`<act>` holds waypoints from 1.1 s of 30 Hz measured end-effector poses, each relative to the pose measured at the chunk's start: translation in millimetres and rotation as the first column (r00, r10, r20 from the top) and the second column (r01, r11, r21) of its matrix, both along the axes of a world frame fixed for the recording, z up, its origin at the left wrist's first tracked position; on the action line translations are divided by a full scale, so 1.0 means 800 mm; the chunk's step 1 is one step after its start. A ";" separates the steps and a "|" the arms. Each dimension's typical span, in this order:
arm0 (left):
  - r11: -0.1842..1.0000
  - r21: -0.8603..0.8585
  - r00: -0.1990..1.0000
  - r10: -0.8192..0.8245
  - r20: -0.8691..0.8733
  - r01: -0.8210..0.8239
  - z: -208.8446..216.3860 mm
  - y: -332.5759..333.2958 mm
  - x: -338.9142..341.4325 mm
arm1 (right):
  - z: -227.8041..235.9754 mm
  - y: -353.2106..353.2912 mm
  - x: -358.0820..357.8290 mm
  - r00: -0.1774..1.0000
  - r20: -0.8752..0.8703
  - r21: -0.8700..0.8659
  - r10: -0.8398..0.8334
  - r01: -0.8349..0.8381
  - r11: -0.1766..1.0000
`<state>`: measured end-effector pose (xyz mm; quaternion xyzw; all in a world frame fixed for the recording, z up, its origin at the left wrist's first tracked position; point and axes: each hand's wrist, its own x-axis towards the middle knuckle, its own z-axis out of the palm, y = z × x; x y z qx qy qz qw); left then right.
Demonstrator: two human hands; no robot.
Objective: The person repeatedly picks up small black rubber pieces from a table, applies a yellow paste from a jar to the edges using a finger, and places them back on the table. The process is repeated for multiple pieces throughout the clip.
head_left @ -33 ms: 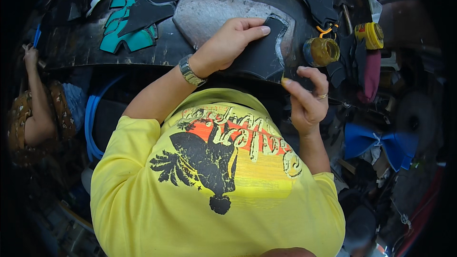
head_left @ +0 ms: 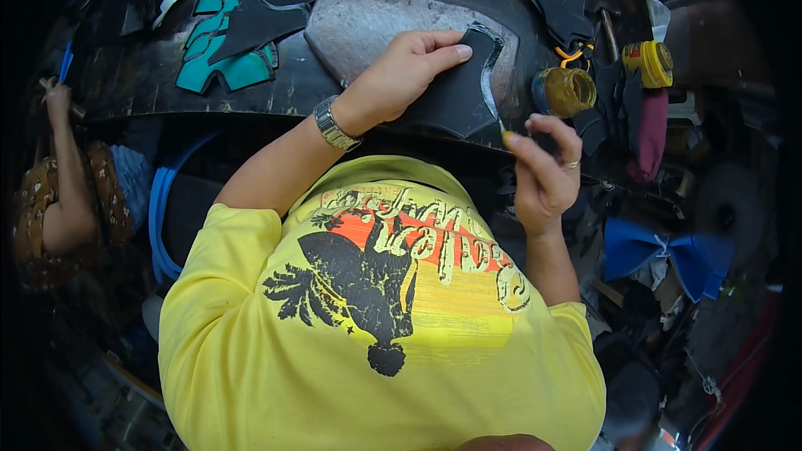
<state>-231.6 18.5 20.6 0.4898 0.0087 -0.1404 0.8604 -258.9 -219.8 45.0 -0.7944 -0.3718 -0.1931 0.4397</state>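
Note:
A black cut piece of sheet material (head_left: 458, 100) lies over the table's near edge, partly on a grey stone slab (head_left: 368, 21). A shiny, wet-looking strip runs along its curved right edge. My left hand (head_left: 409, 75) pins the piece, thumb and forefinger pressed together near its upper corner. At the lower right edge, my right hand (head_left: 543, 163) pinches a thin, brush-like stick (head_left: 504, 129), its tip at the strip. Most of the stick is hidden by the fingers. An open glass jar (head_left: 566, 92) with amber, glue-like residue stands just beyond my right hand.
Teal and black cut pieces (head_left: 225, 67) overlap at the left. A yellow container (head_left: 648, 63), orange-handled scissors (head_left: 575, 55) and more black pieces (head_left: 561, 12) lie at the right. Another person's arm (head_left: 67, 159) is at far left.
My right hand has shifted slightly right with the stick. The strip on the piece's edge looks smoother and glossier. My left hand stays in place.

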 end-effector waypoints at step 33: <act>0.332 0.777 0.844 0.247 0.476 -0.535 0.000 0.176 0.149 | -0.085 0.062 0.065 0.943 -0.319 0.193 0.092 -0.030 0.981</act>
